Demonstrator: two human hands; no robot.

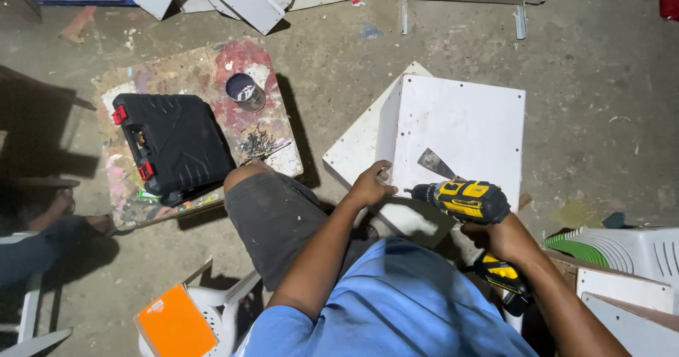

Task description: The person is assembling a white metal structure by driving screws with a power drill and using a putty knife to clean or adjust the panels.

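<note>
- The right hand (495, 238) is wrapped around the grip of a yellow and black drill (467, 200), fingers closed tight on the handle, with the bit end pointing left toward the near edge of a white board (460, 127).
- The left hand (371, 185) rests on that same near edge, just left of the drill's tip; its fingers are curled and pinched together at the board (whether they hold a screw is too small to tell).
- The board stands in front of the person's knees, joined at a corner to a second white panel (357, 148) on its left, and a dark grey smear marks its face near the drill.
- Farther left, a black tool case (173, 145) with red latches lies on a paint-stained board (205, 81) on the concrete floor.
- A small tin can (245, 91) stands on that stained board to the right of the case, with a heap of screws (258, 143) nearer than it.
- An orange box (175, 325) sits near the left, beside a white plastic chair (226, 304).
</note>
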